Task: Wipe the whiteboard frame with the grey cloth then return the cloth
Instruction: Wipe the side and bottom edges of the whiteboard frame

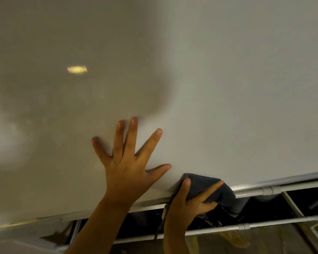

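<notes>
The whiteboard [228, 88] fills most of the view, and its pale frame [292, 177] runs along the bottom edge, sloping up to the right. My left hand [130, 162] lies flat on the board surface with fingers spread, just above the frame. My right hand [189, 202] grips the grey cloth [215, 191] and presses it against the bottom frame, right of the left hand. The cloth folds over the frame edge and hangs a little below it.
White pipes of the stand [264, 191] run just under the frame, with a second white rail [255, 225] lower down. Dark space and a brownish floor [264, 242] show below. A light reflection [77, 69] glows on the board at upper left.
</notes>
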Tool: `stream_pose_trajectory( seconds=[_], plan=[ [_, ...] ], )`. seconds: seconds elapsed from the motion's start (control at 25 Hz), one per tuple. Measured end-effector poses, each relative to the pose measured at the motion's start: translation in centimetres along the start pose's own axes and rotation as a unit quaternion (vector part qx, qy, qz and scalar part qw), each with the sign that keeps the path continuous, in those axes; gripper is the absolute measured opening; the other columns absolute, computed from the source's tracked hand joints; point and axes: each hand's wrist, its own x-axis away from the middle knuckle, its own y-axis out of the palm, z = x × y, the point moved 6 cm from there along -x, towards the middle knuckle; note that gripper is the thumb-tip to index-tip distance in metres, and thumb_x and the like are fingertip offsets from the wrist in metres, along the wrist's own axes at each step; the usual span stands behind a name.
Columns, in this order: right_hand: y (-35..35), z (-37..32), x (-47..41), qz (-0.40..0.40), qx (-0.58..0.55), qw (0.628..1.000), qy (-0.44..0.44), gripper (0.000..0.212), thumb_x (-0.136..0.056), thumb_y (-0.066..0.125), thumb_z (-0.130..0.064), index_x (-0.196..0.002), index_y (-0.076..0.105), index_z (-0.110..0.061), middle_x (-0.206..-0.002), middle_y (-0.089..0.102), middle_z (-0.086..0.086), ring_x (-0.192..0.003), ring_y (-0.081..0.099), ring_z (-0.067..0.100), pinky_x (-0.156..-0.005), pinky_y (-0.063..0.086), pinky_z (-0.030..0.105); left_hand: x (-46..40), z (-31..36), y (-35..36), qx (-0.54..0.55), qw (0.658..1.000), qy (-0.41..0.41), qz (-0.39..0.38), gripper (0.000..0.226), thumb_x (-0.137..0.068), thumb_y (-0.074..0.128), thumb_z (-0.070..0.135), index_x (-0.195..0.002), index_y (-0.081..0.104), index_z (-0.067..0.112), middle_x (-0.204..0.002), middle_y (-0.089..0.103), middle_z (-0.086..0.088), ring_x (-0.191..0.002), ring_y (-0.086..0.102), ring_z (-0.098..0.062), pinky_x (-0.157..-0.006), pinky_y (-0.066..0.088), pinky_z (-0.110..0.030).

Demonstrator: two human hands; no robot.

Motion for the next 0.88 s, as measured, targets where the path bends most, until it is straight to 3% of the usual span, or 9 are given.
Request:
stream_pose_trajectory(
  seconds=[0.12,0.28,0.44,0.68,0.8,0.88],
  plan=[
    [-1.0,0.0,-0.9,-0.007,-0.003,0.997,-0.076,0.087,-0.064,0.034,-0.084,-0.136,-0.004,-0.052,-0.155,-0.016,0.011,-0.143,0.003,0.031,-0.108,0.021,0.036,0.5,-1.7,-0.3,-0.011,1.0,0.008,-0.004,0.084,-0.078,0.042,0.078,-0.146,0.02,0.035,-0.158,0.006,-0.007,-0.146,-0.002,-0.025,-0.108,0.0,-0.067],
    [-1.3,-0.5,-1.0,0.007,0.04,0.99,-0.133,0.084,-0.071,0.035,-0.075,-0.139,-0.006,-0.048,-0.156,-0.015,0.007,-0.144,0.001,0.029,-0.113,0.022,0.051,0.7,-2.6,-0.3,-0.014,0.999,0.028,-0.018,0.082,-0.08,0.036,0.078,-0.147,0.015,0.035,-0.159,-0.003,-0.006,-0.146,-0.002,-0.023,-0.107,-0.001,-0.067],
    [-0.2,-1.2,1.5,0.015,0.086,0.987,-0.135,0.078,-0.073,0.031,-0.074,-0.137,-0.007,-0.051,-0.156,-0.006,0.01,-0.136,0.019,0.042,-0.104,0.029,0.056,0.9,-3.0,-0.3,-0.035,0.998,0.043,-0.017,0.081,-0.082,0.031,0.078,-0.148,0.015,0.035,-0.159,-0.009,-0.005,-0.146,-0.001,-0.024,-0.107,0.0,-0.067],
    [3.8,0.7,7.9,-0.026,0.106,0.987,-0.116,0.072,-0.073,0.028,-0.074,-0.132,-0.011,-0.06,-0.157,-0.004,0.004,-0.132,0.021,0.043,-0.091,0.04,0.057,2.3,-7.7,-0.5,-0.053,0.995,0.079,-0.019,0.08,-0.082,0.027,0.078,-0.148,0.015,0.035,-0.159,-0.006,-0.007,-0.145,0.002,-0.031,-0.109,0.0,-0.068],
    [5.6,1.6,10.3,-0.046,0.084,0.989,-0.116,0.074,-0.075,0.036,-0.073,-0.133,-0.007,-0.058,-0.157,-0.005,0.005,-0.133,0.02,0.043,-0.096,0.037,0.059,3.0,-9.7,-0.7,-0.063,0.993,0.102,-0.024,0.079,-0.083,0.027,0.077,-0.148,0.014,0.034,-0.159,-0.003,-0.008,-0.145,0.003,-0.031,-0.108,0.0,-0.068],
    [5.5,1.8,10.7,-0.051,0.072,0.986,-0.142,0.084,-0.071,0.046,-0.075,-0.135,-0.004,-0.057,-0.156,-0.012,0.001,-0.14,0.008,0.027,-0.104,0.03,0.053,3.0,-10.0,-0.6,-0.064,0.991,0.11,-0.028,0.08,-0.083,0.027,0.077,-0.148,0.012,0.033,-0.159,-0.002,-0.008,-0.145,0.001,-0.03,-0.109,-0.001,-0.067]
  ],
)
